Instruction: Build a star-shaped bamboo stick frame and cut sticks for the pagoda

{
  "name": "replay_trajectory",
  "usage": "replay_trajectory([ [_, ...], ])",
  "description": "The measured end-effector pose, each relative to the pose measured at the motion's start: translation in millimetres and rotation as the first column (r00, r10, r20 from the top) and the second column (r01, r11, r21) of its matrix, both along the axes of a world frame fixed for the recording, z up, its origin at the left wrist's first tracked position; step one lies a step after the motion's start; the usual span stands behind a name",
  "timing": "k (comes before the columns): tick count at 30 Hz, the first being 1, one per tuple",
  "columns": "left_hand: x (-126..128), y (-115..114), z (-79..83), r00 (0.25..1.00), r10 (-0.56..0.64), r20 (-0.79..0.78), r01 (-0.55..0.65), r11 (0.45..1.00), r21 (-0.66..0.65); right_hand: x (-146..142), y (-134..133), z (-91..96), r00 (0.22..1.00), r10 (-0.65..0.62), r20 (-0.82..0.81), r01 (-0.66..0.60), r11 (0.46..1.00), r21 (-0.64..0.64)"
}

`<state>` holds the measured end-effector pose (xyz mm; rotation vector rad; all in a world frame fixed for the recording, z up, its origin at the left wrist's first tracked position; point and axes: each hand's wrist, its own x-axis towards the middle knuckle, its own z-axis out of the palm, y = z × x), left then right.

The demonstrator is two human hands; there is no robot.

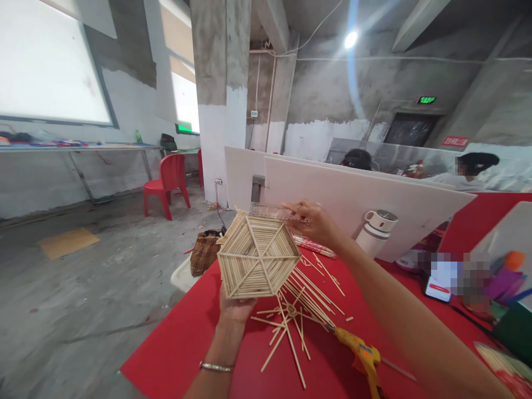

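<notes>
Hexagonal stick frame (260, 256) over surface (187, 338), far-left corner
Left hand (238, 309) holds it, fingers hidden; right hand (310, 220) pinches clear ruler (266, 210)

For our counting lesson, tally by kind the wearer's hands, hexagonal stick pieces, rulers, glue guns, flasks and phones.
Left hand and right hand: 2
Hexagonal stick piece: 1
Clear ruler: 1
Glue gun: 1
Flask: 1
Phone: 1
Total: 7

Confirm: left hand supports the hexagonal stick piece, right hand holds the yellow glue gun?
No: the head view shows the right hand holding a clear ruler-like strip; the yellow glue gun lies on the red tabletop. The left hand does support the hexagonal stick piece.
</notes>
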<state>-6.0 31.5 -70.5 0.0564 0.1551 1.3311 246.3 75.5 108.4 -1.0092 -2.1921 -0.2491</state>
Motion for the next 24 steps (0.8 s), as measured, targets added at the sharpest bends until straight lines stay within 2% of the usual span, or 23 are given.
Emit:
replay_trajectory([
  [4, -2.2, 0.1, 3.4, 0.995, -0.103, 0.01, 0.104, 0.992, -0.073, -1.7, -3.0, 1.0, 1.0, -0.021, 0.023, 0.02, 1.0, 0.007],
  [13, -2.3, -0.1, 2.1, 0.994, -0.109, 0.017, 0.11, 0.992, -0.066, -2.8, -5.2, -0.2, 1.0, 0.012, 0.013, -0.012, 1.0, 0.029],
  [24, 0.8, -3.0, 10.3, 0.999, -0.05, 0.006, 0.051, 0.983, -0.175, -1.0, -6.0, -1.1, 1.0, 0.005, 0.016, -0.005, 1.0, 0.028],
])
